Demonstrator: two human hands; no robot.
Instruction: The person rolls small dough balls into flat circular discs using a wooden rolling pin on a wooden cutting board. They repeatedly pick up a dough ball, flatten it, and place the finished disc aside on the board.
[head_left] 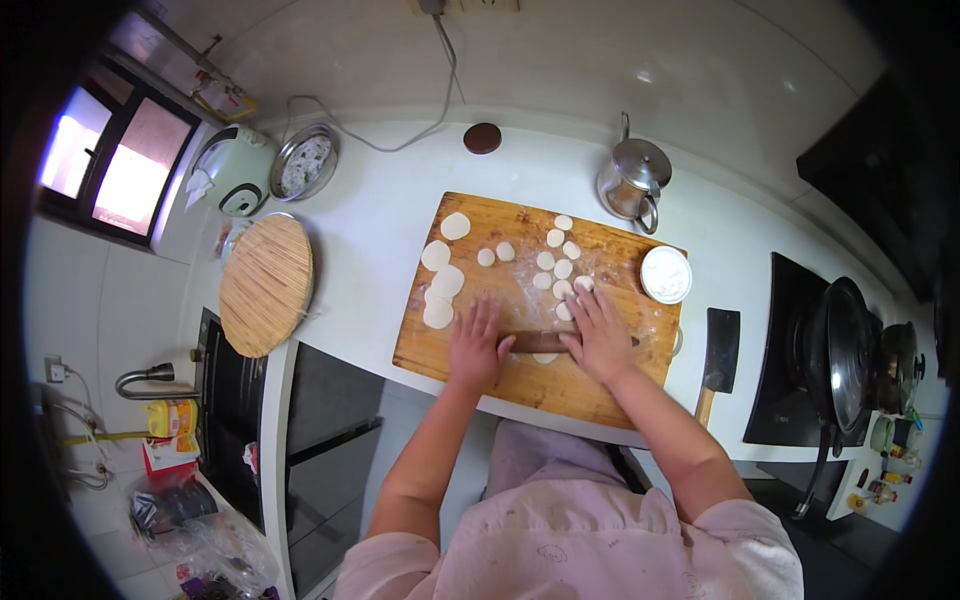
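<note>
The left hand (476, 345) and right hand (598, 335) lie flat with fingers spread, bearing on a rolling pin (535, 342) rather than wrapped around it. A dough disc (545, 358) shows partly under the pin, between the hands; how thin it is cannot be told. If one palm pressed harder than the other, the disc would likely come out lopsided, or tear where it thins. Too little flour on the wooden board (600, 392) beneath it could make it cling to wood or pin.

Just beyond the right fingertips sit small dough pieces (563, 269); a long forward stroke could squash or smear them. Beside and ahead of the left hand, some flat dough rounds (447, 281) overlap and might stick together. Right of the right hand, a swing of the arm could knock the flour bowl (689, 275) or meet the cleaver (721, 350) lying on the tabletop (370, 260).
</note>
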